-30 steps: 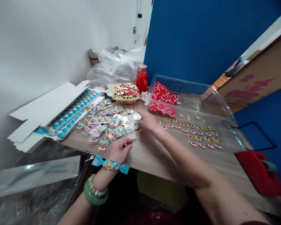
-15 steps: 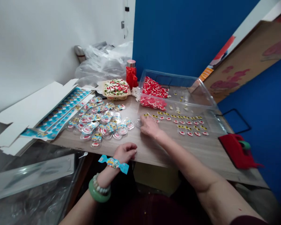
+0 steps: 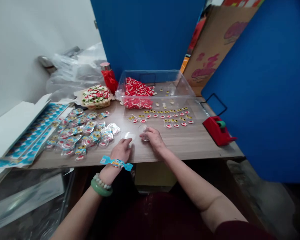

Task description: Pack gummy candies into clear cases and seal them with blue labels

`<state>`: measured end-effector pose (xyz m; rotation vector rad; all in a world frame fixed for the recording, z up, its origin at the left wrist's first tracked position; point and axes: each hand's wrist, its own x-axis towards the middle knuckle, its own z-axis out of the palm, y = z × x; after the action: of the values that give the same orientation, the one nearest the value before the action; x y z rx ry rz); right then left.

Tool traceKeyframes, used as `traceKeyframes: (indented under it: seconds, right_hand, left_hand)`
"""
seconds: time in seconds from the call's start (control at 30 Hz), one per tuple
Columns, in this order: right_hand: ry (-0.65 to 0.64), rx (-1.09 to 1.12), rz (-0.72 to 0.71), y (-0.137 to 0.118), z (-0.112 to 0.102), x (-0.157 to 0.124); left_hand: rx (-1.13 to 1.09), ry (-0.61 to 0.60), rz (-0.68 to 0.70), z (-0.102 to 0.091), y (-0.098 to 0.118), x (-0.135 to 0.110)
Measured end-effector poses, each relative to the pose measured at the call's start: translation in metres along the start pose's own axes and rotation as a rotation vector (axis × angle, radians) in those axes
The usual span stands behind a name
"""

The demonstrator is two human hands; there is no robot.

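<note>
My left hand is at the front of the table, fingers closed at the near edge of a clear plastic shell. A printed blue paper strip is around that wrist. My right hand grips another clear plastic shell between thumb and fingers, just right of the first. Left of my hands lies a heap of clear packs with blue printed cards and red-and-white pieces inside. Beyond my right hand, rows of small yellow eye-shaped and red mouth-shaped pieces lie on the wood-look table.
A clear bin with red-and-white pieces stands at the back. Beside it are a bowl of mixed pieces and a red-wrapped bottle. Printed blue card sheets lie left; a red tape dispenser sits right.
The view has swung right. My right hand has drawn back from the rows with a clear shell in it. My left hand has moved forward from the table edge to another shell.
</note>
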<state>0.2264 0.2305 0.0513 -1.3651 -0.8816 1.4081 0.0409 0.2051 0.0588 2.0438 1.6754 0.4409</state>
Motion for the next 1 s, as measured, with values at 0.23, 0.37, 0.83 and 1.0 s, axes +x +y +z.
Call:
traceKeyframes:
  seconds: [0.23,0.37,0.83,1.0]
  right_hand:
    - [0.286,-0.873,-0.372,-0.015,-0.083,-0.013]
    - [0.24,-1.292,-0.532,-0.013,-0.109,-0.012]
    - [0.386,-1.182,-0.49,0.015,-0.126,-0.095]
    - [0.537,-1.426,-0.23,0.007,-0.133,-0.073]
  left_hand:
    - [0.341,-0.203,0.053,-0.008,0.01,0.025]
    - [0.231,-0.059,0.023,-0.006,0.011,0.026]
    - [-0.766,-0.412,-0.284,0.03,0.067,-0.028]
    - [-0.813,-0.474,-0.307,0.038,0.087,-0.03]
